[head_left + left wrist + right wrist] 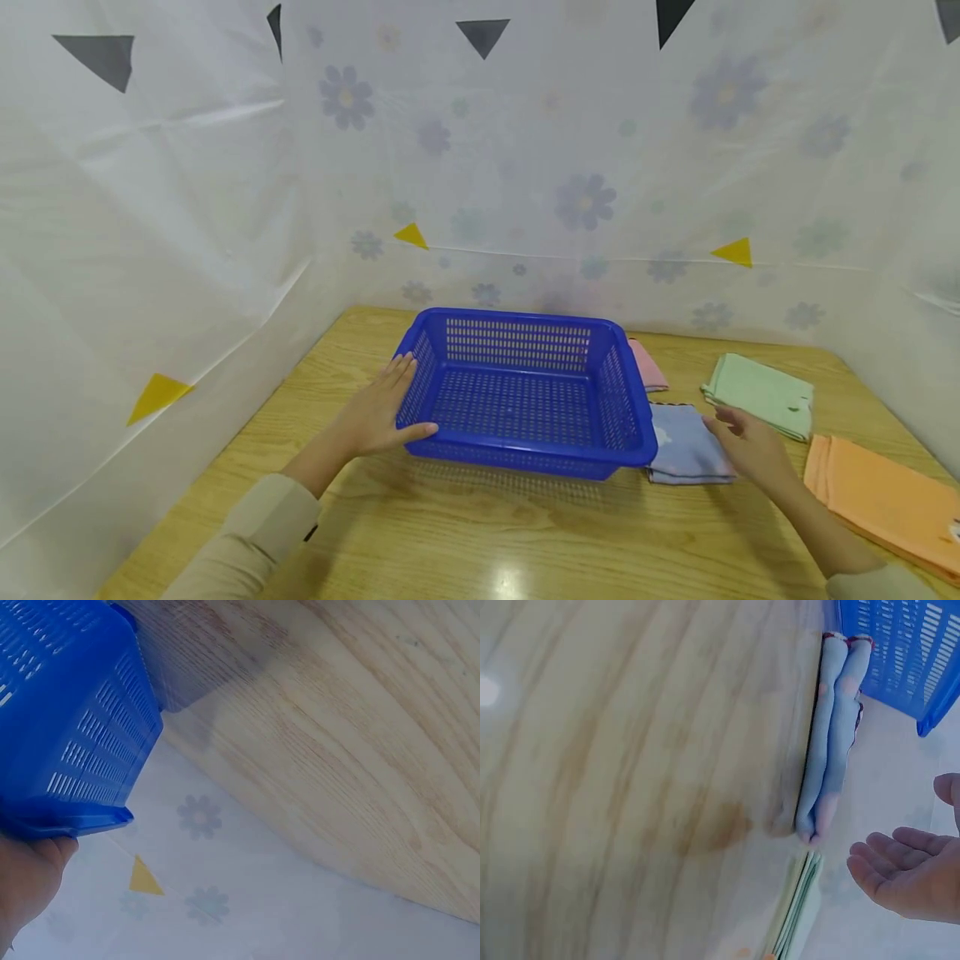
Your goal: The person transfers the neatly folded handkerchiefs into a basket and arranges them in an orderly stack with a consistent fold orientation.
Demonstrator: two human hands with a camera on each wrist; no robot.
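A blue plastic basket [525,447] with slotted walls stands on the table, its inside bare. My left hand [382,412] rests against its left end, fingers straight along the rim and the thumb stretched over the front corner. In the left wrist view only part of this hand [30,881] shows, touching the basket rim. A folded light-blue towel [686,450] lies just right of the basket. Beside and over its right edge hovers my right hand [753,454], fingers loosely bent and holding nothing. The right wrist view shows this hand [907,874] apart from the towel stack.
Behind the blue towel, a folded pink towel [647,367] is partly hidden by the basket. Farther right lie a folded green towel [765,396] and a folded orange towel [885,500]. White flowered sheeting [510,150] rises around the wooden table [420,533].
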